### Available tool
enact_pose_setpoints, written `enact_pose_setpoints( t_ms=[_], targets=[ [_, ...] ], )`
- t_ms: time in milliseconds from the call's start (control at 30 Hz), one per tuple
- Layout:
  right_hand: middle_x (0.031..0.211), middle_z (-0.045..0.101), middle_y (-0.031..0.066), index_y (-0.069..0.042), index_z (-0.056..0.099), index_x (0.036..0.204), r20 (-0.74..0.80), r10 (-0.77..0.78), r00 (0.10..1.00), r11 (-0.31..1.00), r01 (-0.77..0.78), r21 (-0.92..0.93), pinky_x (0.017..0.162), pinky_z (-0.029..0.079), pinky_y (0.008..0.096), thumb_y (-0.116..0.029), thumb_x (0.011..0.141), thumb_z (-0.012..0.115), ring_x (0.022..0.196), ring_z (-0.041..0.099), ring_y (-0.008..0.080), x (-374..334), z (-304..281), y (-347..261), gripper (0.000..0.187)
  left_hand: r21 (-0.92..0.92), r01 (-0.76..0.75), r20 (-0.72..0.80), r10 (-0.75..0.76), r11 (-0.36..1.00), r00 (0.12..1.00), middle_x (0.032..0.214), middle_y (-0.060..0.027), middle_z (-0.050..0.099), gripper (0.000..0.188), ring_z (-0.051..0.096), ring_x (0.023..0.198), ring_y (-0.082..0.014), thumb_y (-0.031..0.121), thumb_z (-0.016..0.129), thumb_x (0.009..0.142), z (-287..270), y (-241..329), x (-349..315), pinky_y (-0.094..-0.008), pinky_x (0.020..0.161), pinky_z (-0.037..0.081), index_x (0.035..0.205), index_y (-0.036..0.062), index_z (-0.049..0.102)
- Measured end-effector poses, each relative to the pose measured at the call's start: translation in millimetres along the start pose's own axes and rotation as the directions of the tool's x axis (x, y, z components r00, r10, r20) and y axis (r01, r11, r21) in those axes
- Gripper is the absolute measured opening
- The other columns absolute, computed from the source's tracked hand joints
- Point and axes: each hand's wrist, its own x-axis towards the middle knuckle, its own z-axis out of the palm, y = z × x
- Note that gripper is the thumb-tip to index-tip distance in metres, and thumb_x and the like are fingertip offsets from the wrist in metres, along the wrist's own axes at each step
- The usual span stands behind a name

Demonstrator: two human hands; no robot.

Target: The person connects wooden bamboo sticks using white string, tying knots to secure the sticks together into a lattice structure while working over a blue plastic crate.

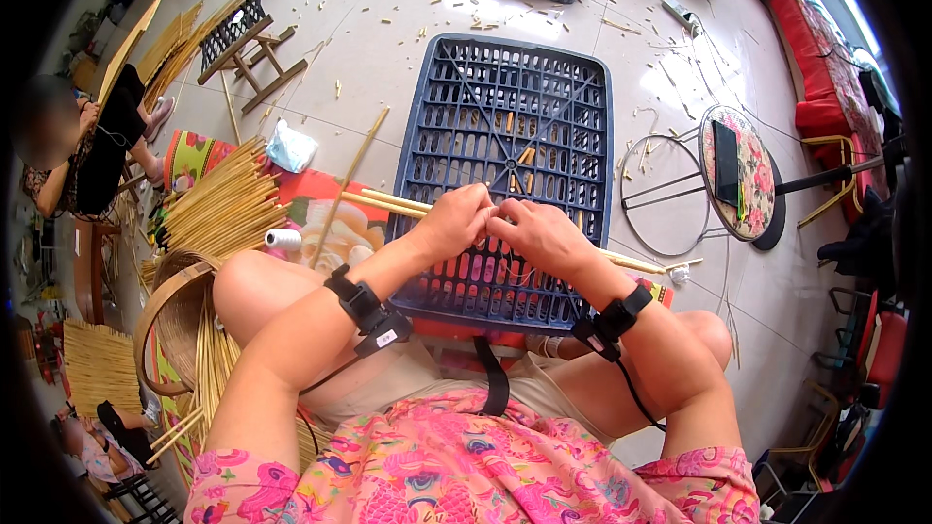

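Thin straw-coloured sticks (388, 202) lie crosswise over an upturned dark blue plastic crate (427, 97) in front of me. My left hand (456, 218) is closed around them, thumb and fingers pinched. Right beside it, my right hand (544, 238) is closed too, its fingertips meeting the left ones at the sticks. The stick ends (636, 262) come out beyond my right wrist. A fine light thread seems to hang below the fingers, but the exact pinch point is hidden. A white thread spool (282, 240) lies to the left.
A stick bundle (223, 199) and a woven basket (165, 330) holding more sticks are at my left. A round stool (743, 170) with a phone (725, 163) stands at the right. Stick offcuts litter the tiles; another person (107, 126) sits at the far left.
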Motion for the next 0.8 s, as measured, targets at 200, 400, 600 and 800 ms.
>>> enact_pose_setpoints(
  t_ms=[200,400,600,800],
  targets=[
    [0.102,0.050,0.0077,-0.010,0.053,0.095,-0.130,-0.059,0.990,0.996,0.050,-0.072,0.073,0.049,0.0339,-0.008,0.071,0.056,0.096,0.054,0.0242,-10.9,-6.9,-5.1,0.024,0.049,-0.066,-0.014,0.067,0.997,0.998,0.064,-0.0097,0.056,0.012,0.058,0.053,-0.0182,0.009,0.048,0.088,1.2,1.5,-2.3,-0.0300,0.049,0.044,0.079,0.0017,0.047],
    [0.106,0.049,0.0071,-0.009,0.054,0.095,-0.166,-0.058,0.984,0.994,0.042,-0.101,0.078,0.047,0.0332,-0.008,0.070,0.056,0.098,0.053,0.0230,-14.4,-4.7,-9.5,0.025,0.106,-0.173,-0.053,0.179,0.979,0.982,0.064,-0.0108,0.054,0.010,0.057,0.054,-0.0215,0.008,0.050,0.086,3.5,-0.1,-3.2,-0.0326,0.053,0.044,0.079,0.0015,0.047],
    [0.088,0.054,0.0085,-0.007,0.051,0.088,-0.269,-0.033,0.963,0.992,0.065,0.110,0.068,0.048,0.0364,-0.008,0.075,0.055,0.083,0.057,0.0259,-6.2,-3.7,-17.6,0.013,0.044,-0.094,-0.039,0.096,0.995,0.995,0.070,-0.0158,0.053,0.010,0.057,0.059,-0.0299,0.008,0.050,0.084,2.5,8.0,-2.4,-0.0387,0.055,0.045,0.078,0.0006,0.046],
    [0.068,0.059,0.0151,-0.004,0.048,0.086,0.180,0.365,0.913,0.863,-0.405,0.301,0.060,0.047,0.0433,-0.012,0.083,0.051,0.067,0.059,0.0351,-11.9,-35.0,-24.8,0.009,-0.109,0.022,0.016,-0.020,0.994,1.000,0.067,-0.0134,0.053,0.009,0.058,0.054,-0.0231,0.003,0.049,0.084,0.9,13.0,-3.8,-0.0340,0.051,0.046,0.078,0.0000,0.045]
  ],
)
